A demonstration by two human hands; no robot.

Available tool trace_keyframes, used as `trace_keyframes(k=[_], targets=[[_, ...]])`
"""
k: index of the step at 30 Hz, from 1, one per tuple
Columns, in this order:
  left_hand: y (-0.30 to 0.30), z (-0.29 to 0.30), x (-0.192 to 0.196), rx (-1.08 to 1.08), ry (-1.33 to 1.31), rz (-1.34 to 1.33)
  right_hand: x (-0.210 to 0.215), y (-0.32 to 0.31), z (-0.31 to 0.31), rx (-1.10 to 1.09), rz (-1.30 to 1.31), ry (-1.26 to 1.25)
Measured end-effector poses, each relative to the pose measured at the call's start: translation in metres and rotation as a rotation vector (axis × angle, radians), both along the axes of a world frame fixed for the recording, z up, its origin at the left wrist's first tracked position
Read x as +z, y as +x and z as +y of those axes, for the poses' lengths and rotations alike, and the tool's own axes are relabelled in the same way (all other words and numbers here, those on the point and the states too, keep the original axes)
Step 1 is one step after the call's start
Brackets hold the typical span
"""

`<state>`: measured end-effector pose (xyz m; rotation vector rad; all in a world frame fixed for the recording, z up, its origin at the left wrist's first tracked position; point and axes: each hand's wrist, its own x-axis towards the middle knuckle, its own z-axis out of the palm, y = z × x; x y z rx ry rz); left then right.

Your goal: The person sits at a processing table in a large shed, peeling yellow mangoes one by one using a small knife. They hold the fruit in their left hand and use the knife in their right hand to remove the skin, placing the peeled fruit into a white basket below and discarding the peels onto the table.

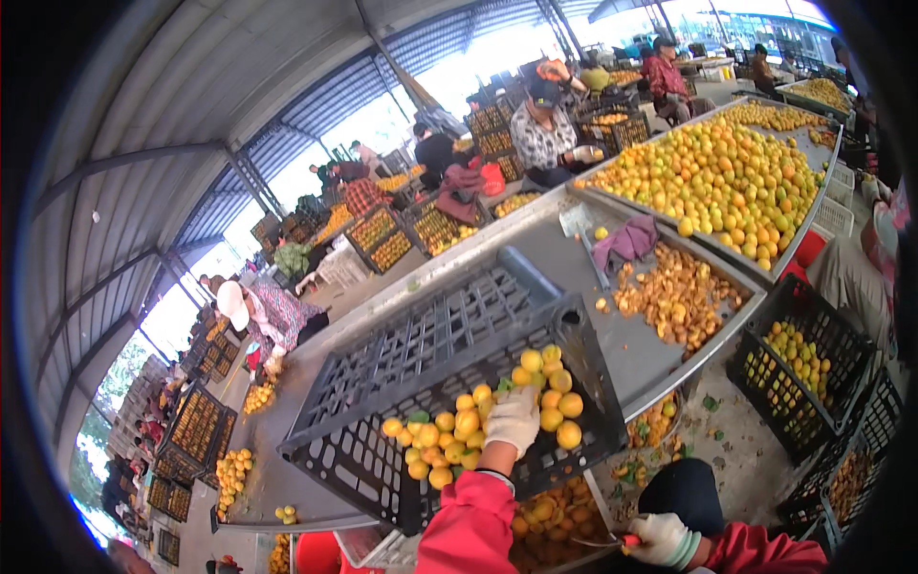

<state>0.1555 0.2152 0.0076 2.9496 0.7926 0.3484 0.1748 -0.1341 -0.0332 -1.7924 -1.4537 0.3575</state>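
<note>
- Lowest in view, the right hand [662, 539] in a white glove is curled around a small tool with a red handle [631, 540] – fingers wrapped tight on it, just above a bin of orange fruit [559, 521].
- Just beyond, the left hand [513, 419], also gloved and with a red sleeve, reaches into a tilted black crate [382, 383]. Its fingers are bent down onto the fruit [459, 426]; whether they pinch one piece I cannot tell.
- That yellow-orange fruit lies heaped in the crate's low corner – some to the left of the fingers, some to the right and above them, touching the glove on both sides.
- Behind the crate, a grey sorting table [574, 268] carries a pile of brownish pieces [674, 297] and a purple cloth [626, 244].
- To the right, on the floor, a second black crate [803, 364] holds a little fruit.
- Farther off, a long tray [727, 182] is full of yellow fruit.
- At the back, people sit and stand among stacked crates [382, 234] under a metal roof [191, 115].
</note>
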Motion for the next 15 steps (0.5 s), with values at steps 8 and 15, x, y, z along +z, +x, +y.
trace_keyframes(k=[8, 15], targets=[[0.058, 0.019, 0.001, 0.204, 0.126, 0.529, -0.01, 0.023, -0.007, -0.136, 0.101, 0.153], [0.073, -0.003, 0.024, 0.338, -0.003, 0.498, -0.006, 0.022, -0.014, -0.128, 0.063, 0.165]])
